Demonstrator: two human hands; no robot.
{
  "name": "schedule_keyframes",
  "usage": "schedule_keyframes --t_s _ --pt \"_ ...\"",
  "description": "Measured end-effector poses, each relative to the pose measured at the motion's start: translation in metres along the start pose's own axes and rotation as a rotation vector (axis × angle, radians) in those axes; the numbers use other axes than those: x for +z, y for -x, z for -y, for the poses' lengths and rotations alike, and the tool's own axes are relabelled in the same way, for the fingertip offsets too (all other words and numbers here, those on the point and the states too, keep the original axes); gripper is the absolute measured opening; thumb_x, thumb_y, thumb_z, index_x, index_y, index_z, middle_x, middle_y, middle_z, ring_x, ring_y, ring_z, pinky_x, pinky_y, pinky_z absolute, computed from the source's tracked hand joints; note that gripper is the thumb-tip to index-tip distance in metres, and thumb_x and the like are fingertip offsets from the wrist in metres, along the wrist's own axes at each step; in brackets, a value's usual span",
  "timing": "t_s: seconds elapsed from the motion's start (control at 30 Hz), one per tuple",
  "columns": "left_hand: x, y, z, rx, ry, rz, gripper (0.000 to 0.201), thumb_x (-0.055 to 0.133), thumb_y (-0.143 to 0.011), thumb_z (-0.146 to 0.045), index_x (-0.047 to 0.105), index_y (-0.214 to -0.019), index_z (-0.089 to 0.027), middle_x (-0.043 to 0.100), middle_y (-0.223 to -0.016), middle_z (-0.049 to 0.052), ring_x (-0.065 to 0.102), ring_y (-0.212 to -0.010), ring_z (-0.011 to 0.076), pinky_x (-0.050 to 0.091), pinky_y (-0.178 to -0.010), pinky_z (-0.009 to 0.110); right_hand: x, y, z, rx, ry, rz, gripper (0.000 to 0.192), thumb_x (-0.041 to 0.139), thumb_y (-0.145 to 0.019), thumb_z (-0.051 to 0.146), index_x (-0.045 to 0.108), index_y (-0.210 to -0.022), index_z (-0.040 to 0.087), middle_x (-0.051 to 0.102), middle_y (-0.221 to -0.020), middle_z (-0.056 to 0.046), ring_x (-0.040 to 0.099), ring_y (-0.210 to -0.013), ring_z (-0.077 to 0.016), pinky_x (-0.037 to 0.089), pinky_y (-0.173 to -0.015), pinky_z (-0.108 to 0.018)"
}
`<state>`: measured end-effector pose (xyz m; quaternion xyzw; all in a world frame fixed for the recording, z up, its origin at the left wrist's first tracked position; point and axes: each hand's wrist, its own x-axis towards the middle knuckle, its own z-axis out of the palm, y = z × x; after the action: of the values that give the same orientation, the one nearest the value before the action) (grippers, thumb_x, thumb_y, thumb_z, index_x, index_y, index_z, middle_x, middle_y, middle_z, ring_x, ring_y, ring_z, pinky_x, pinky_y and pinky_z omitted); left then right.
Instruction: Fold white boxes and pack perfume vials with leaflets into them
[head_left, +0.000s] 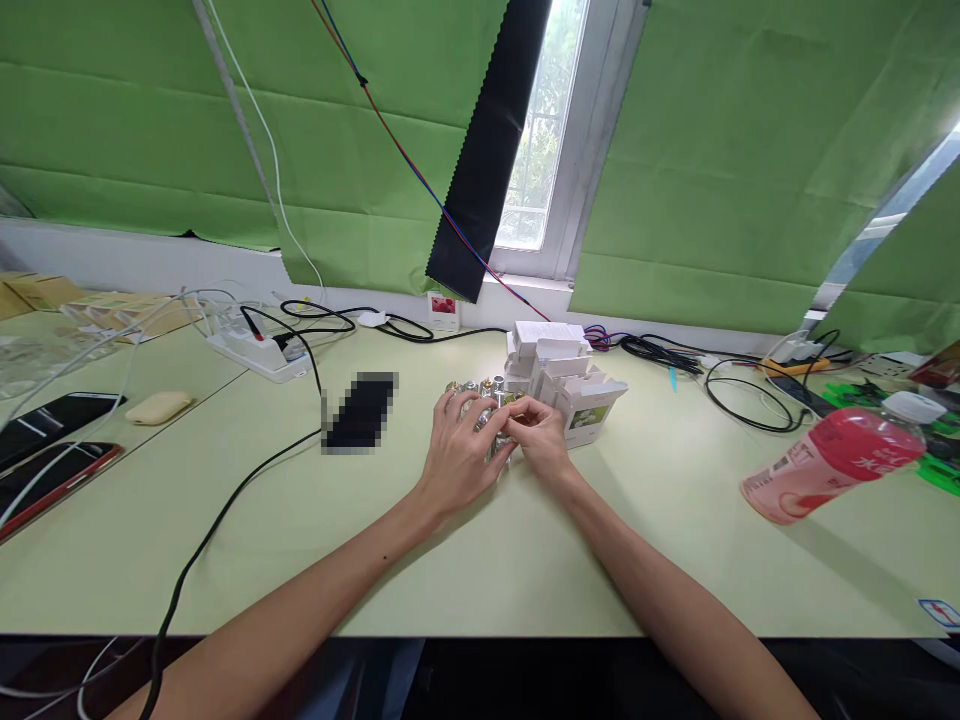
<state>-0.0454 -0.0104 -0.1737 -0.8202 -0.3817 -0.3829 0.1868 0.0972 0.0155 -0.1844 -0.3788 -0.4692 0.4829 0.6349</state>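
Head view looks down a pale green table point(675, 520) where both bare arms reach forward to a cluster of small metallic bottles point(480, 392) standing just left of a heap of little white boxes point(559, 375). The left hand point(461, 445) lies over the cluster with fingers spread and curled down onto the tops, touching them. The right hand point(538, 428) has its fingertips pinched together on one small silvery piece at the near edge of the group; what exactly it grips is too small to tell.

To my eye the handling wants a light touch: the bottles are narrow, upright and packed close (one nudge could topple several), so the spread hand should steady the group while the pinch lifts straight up.

The bottles look shiny, silver with gold-toned caps, and sit near the middle of the table. Off to the right a pink drink bottle point(829, 462) stands well apart, tilted in this view. A white power strip point(255, 352) and black cables point(225, 510) lie to the left.
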Motion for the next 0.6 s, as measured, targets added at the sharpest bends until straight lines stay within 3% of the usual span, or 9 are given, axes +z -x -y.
schedule_keyframes --t_s 0.33,0.6 --pt "0.0019 -0.0008 0.0002 0.008 0.070 -0.008 0.028 0.065 -0.091 -0.024 0.068 -0.119 -0.022 0.073 -0.114 0.008 0.058 -0.112 0.0315 0.041 -0.109 0.057 0.0016 0.0009 -0.0018 0.009 -0.027 -0.021 0.028 0.087 -0.058 0.031 0.062 -0.063 0.019 0.066 -0.072 0.001 0.061 -0.068 -0.0140 0.051 -0.067 -0.028" --pt "0.0003 -0.0015 0.0016 -0.016 0.071 0.008 0.032 0.065 -0.091 -0.025 0.066 -0.123 -0.022 0.072 -0.113 0.009 0.057 -0.114 0.0314 0.040 -0.110 0.056 -0.0001 0.0066 -0.0028 -0.010 0.048 -0.028 0.031 0.087 -0.065 0.041 0.069 -0.078 0.018 0.067 -0.075 -0.001 0.060 -0.067 -0.0139 0.052 -0.064 -0.027"
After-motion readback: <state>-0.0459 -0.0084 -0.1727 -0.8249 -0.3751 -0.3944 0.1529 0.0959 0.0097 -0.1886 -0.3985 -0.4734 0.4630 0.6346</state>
